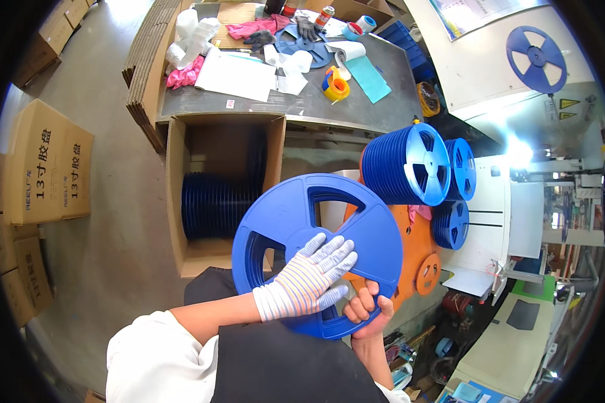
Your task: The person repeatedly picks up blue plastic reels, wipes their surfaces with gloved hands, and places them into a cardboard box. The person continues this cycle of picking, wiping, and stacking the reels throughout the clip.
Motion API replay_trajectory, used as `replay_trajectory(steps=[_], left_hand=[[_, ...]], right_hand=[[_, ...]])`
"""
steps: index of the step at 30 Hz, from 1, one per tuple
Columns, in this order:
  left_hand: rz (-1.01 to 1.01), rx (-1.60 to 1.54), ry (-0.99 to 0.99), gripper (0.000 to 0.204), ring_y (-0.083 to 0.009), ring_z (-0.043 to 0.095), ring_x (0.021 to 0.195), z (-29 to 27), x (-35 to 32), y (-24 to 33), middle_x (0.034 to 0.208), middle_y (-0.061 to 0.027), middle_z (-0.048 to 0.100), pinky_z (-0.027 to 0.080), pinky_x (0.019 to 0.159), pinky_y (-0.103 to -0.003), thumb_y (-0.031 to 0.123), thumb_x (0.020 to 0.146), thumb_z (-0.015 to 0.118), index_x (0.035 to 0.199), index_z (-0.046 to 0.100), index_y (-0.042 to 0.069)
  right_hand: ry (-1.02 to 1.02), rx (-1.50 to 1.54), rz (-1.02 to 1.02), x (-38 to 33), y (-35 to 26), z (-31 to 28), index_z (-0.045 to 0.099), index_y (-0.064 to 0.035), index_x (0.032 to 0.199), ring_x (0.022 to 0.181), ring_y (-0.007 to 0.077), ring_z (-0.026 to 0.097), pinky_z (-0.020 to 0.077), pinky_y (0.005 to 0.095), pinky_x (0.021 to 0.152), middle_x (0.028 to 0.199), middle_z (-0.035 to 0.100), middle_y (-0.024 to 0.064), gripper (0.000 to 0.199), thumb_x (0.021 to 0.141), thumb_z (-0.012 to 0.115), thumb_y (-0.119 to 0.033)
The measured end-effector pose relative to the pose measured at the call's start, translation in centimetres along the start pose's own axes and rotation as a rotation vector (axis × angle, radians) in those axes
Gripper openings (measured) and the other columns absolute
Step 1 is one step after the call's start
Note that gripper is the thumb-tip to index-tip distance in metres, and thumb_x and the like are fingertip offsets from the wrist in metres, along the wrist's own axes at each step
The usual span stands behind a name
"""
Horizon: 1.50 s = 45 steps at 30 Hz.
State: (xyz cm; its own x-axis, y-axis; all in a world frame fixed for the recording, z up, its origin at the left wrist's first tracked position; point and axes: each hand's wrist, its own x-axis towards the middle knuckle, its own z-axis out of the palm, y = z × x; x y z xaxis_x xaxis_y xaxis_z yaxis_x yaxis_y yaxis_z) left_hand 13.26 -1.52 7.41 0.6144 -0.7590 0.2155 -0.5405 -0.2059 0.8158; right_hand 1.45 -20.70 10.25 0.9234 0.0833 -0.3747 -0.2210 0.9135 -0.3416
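Observation:
A stack of blue plastic reels (370, 235), with wide cut-outs, is held in front of my body. Layered edges show through the cut-outs, so several reels lie together. My left hand (309, 275), in a striped knit glove, rests flat on the top reel's face near its hub, fingers stretched out. At the lower right rim, my bare right hand (368, 310) has its fingers curled around the reels' edge through a cut-out; part of the grip is hidden. Just left of the reels stands an open cardboard box (175, 195) with a row of dark blue reels (212, 205) inside.
Blue reel stacks (390, 164) stand on an orange surface (410, 262) to the right. Beyond the box, a dark worktable (188, 104) carries gloves, paper, tape rolls and a spray can. Closed cartons (47, 164) line the left. Machinery (504, 329) occupies the right side.

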Motion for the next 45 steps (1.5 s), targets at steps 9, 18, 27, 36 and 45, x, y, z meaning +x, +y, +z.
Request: replay_trajectory(steps=[9,18,27,36,45], left_hand=[[0.059,0.200,0.136,0.050,-0.0434,0.042,0.136,-0.3,-3.9,-2.0,0.145,-0.0214,0.049,0.024,0.114,-0.058,0.030,0.092,0.054,0.138,0.055,0.011],[0.099,0.162,0.166,0.055,-0.0386,0.045,0.135,-1.6,-5.3,-0.8,0.142,-0.0217,0.051,0.027,0.115,-0.053,0.035,0.088,0.059,0.136,0.055,0.008],[-0.228,0.189,0.100,0.059,-0.0355,0.039,0.141,-2.7,-7.6,-2.8,0.148,-0.0217,0.046,0.023,0.119,-0.049,0.041,0.096,0.050,0.142,0.049,0.003],[-0.283,0.266,-0.019,0.053,-0.0342,0.040,0.141,-2.1,-9.3,-4.0,0.146,-0.0189,0.049,0.021,0.118,-0.054,0.034,0.096,0.049,0.141,0.051,0.006],[-0.102,0.202,0.080,0.048,-0.0377,0.042,0.139,-0.5,-8.3,-3.5,0.147,-0.0166,0.049,0.023,0.116,-0.058,0.027,0.095,0.050,0.139,0.053,0.008]], right_hand=[[-0.013,-0.076,0.024,-0.6,2.3,1.9,0.053,-0.0097,0.102,0.048,0.0082,0.031,0.0288,0.0263,0.048,0.062,0.033,-0.0042,0.022,0.086,0.063,-0.021],[-0.011,-0.074,0.005,-1.0,3.1,1.8,0.053,-0.0098,0.101,0.048,0.0081,0.032,0.0287,0.0269,0.048,0.062,0.033,-0.0046,0.022,0.087,0.063,-0.023],[-0.090,-0.006,-0.035,-1.4,3.1,-0.3,0.047,-0.0114,0.101,0.045,0.0063,0.030,0.0265,0.0250,0.046,0.059,0.029,-0.0061,0.031,0.092,0.070,-0.029],[-0.084,0.016,-0.024,-1.4,2.9,-1.2,0.048,-0.0120,0.101,0.045,0.0063,0.028,0.0249,0.0250,0.046,0.060,0.030,-0.0056,0.033,0.092,0.071,-0.034],[-0.125,0.021,-0.034,-1.9,2.9,-1.3,0.048,-0.0099,0.103,0.047,0.0066,0.031,0.0269,0.0255,0.047,0.061,0.031,-0.0054,0.033,0.094,0.069,-0.033]])
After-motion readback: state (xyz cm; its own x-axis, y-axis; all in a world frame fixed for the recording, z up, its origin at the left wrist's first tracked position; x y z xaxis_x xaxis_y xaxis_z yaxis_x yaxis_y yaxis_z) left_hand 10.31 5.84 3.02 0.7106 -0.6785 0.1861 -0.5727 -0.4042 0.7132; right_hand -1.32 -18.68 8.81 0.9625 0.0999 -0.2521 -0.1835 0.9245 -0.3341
